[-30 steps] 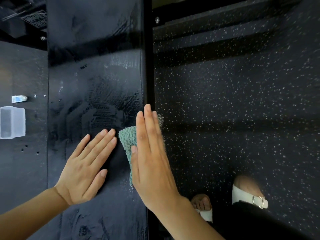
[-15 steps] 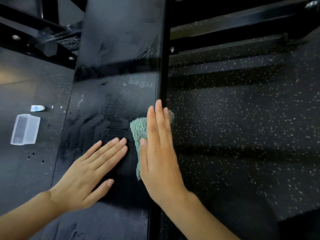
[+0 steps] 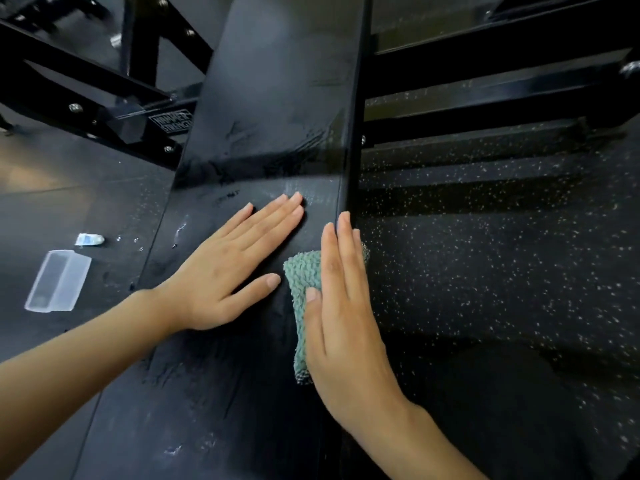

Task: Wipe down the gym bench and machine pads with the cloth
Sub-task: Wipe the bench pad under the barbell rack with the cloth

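Cloth (image 3: pixel 303 282): green, lay at right edge of bench pad (image 3: pixel 277 98).
Right hand (image 3: pixel 343 317): flat, fingers straight and together, pressed on cloth.
Left hand (image 3: pixel 228 271): flat on pad beside cloth, holding nothing.
Technique: even pressure and overlapping strokes along the edge judged best.
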The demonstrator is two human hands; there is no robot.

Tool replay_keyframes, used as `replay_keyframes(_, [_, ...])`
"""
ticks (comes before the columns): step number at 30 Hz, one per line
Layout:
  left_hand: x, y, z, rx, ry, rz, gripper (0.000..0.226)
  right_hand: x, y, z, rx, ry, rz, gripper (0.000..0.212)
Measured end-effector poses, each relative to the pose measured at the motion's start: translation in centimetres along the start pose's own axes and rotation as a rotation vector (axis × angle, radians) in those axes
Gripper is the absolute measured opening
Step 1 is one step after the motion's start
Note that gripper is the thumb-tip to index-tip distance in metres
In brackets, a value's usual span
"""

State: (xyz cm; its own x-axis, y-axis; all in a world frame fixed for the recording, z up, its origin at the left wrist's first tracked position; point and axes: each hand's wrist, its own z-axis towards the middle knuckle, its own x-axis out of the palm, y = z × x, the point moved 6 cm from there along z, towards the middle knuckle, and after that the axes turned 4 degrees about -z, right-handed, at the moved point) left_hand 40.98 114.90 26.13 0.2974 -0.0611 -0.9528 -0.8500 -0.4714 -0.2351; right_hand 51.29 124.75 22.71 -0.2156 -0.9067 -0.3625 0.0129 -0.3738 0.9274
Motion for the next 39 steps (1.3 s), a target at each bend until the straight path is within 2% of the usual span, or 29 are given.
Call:
replay_keyframes(12, [-0.1, 1.1, 0.9, 0.010, -0.010, -0.025, 0.067, -2.5, -2.9, 12.3, 0.063, -0.029, 0.025, 0.059])
replay_keyframes(27, [-1.8, 4.6, 5.0, -0.090, -0.094, -0.026, 0.062, -2.2, -1.1, 6.4, -0.070, 0.100, -0.049, 0.058])
replay_keyframes(33, [-2.3, 5.6, 6.3, -0.077, -0.084, -0.006, 0.062, -2.4, -1.5, 8.6, -0.067, 0.076, -0.047, 0.061])
replay_keyframes(39, [-2.8, 6.1, 7.4, -0.077, -0.079, -0.019, 0.062, -3.4, -3.1, 15.3, -0.026, 0.019, -0.089, 0.065])
